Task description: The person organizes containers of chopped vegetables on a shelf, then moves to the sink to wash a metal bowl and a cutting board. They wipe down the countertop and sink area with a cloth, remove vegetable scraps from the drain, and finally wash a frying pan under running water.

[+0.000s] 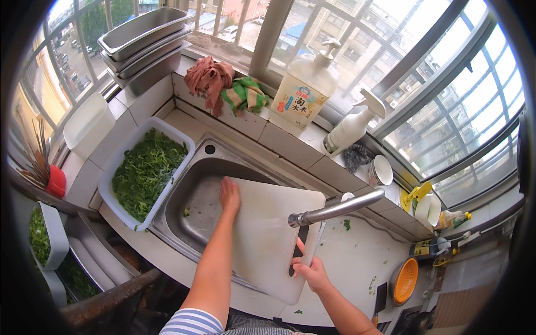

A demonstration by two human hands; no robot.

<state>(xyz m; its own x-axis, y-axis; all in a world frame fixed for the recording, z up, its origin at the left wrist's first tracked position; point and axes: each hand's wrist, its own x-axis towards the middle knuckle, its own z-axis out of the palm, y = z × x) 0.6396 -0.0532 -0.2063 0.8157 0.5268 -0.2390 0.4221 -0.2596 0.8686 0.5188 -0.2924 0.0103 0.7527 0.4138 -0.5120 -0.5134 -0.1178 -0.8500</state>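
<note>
A large white plastic cutting board [268,222] lies tilted over the steel sink [190,176], beneath the curved metal faucet [335,207]. At the board's left edge is my left hand [229,196], its fingers close together against that edge; part of its grip is hidden. My right hand [310,270] grips the opposite end by the dark handle slot [302,247], with fingers passing through the opening. Left of the sink stands a translucent white basin [106,184] full of chopped leafy greens [146,176]. A small green scrap [186,212] sits on the sink floor.
Along the tiled ledge stand stacked steel pans [144,37], cloths [209,79], a large pump bottle [303,92], a spray bottle [351,125] and a cup [380,170]. Right of the sink, leaf bits dot the white counter [356,259], near a cleaver [380,299] and an orange basket [405,280].
</note>
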